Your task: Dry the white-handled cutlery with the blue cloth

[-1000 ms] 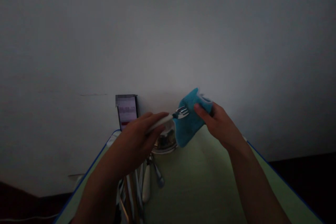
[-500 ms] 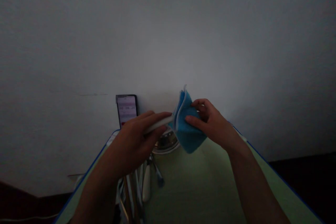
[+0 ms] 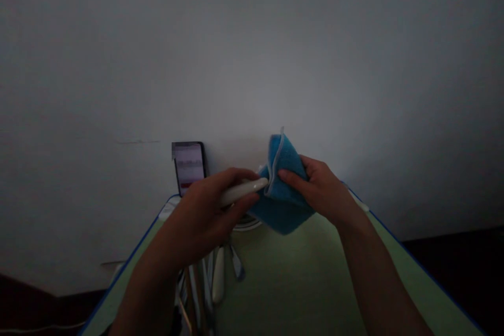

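Note:
My left hand (image 3: 214, 205) is closed around a white utensil handle (image 3: 246, 190), its rounded end pointing right. The kind of utensil does not show, as the rest of it is hidden by my hand. My right hand (image 3: 315, 184) pinches a folded blue cloth (image 3: 289, 194) with a pale stitched edge, thumb in front and fingers behind. The handle's tip meets the cloth's fold, and I cannot tell whether they touch. Below the cloth, the rim of a round metal dish (image 3: 247, 224) shows in part.
A phone (image 3: 189, 165) leans upright on the wall (image 3: 252, 63) at the back of the green table (image 3: 307, 283). Several utensils lie below my left forearm, among them a white handle (image 3: 218, 275) and a metal utensil end (image 3: 238, 265).
The cloth has opened out lower and shifted slightly right. The handle's rounded end now shows outside the fold, where before it went behind the cloth's edge. The dish is more covered.

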The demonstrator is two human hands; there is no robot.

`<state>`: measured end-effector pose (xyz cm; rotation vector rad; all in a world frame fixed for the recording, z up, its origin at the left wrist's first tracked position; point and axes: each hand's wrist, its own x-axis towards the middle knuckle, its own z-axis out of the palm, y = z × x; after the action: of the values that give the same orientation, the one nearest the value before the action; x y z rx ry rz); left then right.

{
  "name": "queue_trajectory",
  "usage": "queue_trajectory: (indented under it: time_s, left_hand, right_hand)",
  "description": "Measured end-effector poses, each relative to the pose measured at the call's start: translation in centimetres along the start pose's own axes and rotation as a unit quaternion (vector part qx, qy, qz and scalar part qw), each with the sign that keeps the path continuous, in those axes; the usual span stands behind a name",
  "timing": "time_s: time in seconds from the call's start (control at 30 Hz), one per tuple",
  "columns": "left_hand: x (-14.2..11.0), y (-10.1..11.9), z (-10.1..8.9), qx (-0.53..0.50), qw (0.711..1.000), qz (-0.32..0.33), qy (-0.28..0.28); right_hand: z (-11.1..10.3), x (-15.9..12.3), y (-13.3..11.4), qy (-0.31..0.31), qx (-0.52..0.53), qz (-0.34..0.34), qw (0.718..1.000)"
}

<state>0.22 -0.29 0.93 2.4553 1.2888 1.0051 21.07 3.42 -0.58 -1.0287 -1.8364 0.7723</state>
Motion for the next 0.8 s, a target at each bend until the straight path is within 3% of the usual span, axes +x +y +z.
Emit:
queue_trajectory:
  time_s: [0.23,0.5,0.8]
  left_hand:
    - [0.16,-0.15,-0.18,-0.010,0.999,-0.044,-0.003]
    - [0.13,0.46,-0.52,-0.009,0.996,-0.045,-0.079]
    - [0.20,0.65,-0.69,-0.005,0.996,-0.037,-0.085]
  right_hand:
    - [-0.16,-0.31,-0.04,-0.053,0.001,-0.027,0.998]
    - [0.18,-0.18,-0.64,-0.019,-0.049,-0.002,0.999]
    - [0.51,-0.11,-0.77,-0.030,-0.022,0.007,0.999]
